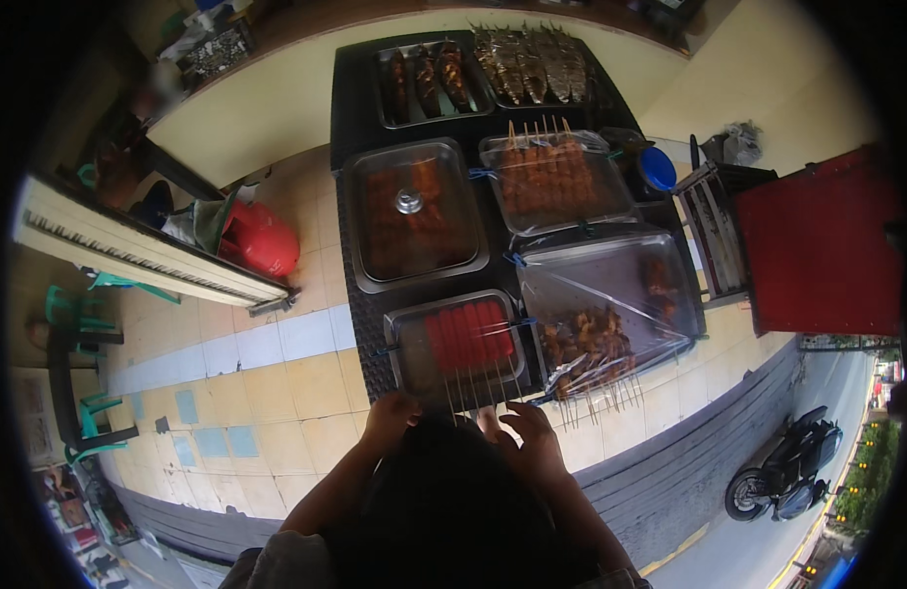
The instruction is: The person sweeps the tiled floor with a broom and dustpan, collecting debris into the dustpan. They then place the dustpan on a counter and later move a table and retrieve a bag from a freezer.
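Observation:
My left hand (396,412) is at the near left corner of the tray of red skewered sausages (468,335); its fingers are bent, and whether they pinch anything is unclear. My right hand (527,431) hovers by that tray's near right corner, fingers apart, close to the skewer ends. Clear plastic film with blue ties covers this tray. To its right lies a large film-covered metal tray (608,269) of grilled skewers. Behind are a metal tray with a clear knobbed lid (409,200) and a film-covered tray of meat skewers (553,180).
At the table's far end are a tray of dark grilled food (431,81) and several foil-wrapped fish (530,66). A blue-lidded container (657,168) stands at the right edge, near a red panel (821,243). A red gas cylinder (260,239) stands left. A motorcycle (781,467) is outside.

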Demonstrator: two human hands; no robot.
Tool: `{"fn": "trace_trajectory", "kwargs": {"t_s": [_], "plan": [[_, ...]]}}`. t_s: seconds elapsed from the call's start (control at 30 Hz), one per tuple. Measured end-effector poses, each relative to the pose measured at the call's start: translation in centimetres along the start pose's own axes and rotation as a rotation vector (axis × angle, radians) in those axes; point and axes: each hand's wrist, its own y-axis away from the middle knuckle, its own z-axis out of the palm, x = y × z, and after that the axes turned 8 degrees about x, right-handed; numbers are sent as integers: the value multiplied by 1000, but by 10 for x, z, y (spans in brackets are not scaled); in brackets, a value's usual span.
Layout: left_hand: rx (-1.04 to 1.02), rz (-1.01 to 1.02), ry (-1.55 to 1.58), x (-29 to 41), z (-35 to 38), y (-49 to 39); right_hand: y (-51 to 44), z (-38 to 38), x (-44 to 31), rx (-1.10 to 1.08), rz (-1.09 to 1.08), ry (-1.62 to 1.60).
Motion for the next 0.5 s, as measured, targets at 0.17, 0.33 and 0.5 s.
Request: {"fn": "trace_trajectory", "kwargs": {"t_s": [0.17,0.33,0.5], "plan": [[-9,-35,217,-12,4,-11,9,-26,14,51,52,42],[-49,27,-7,-10,7,-16,25,-43,31,71,65,-6],[-62,0,96,-8,3,-13,26,-55,44,18,110,-6]]}}
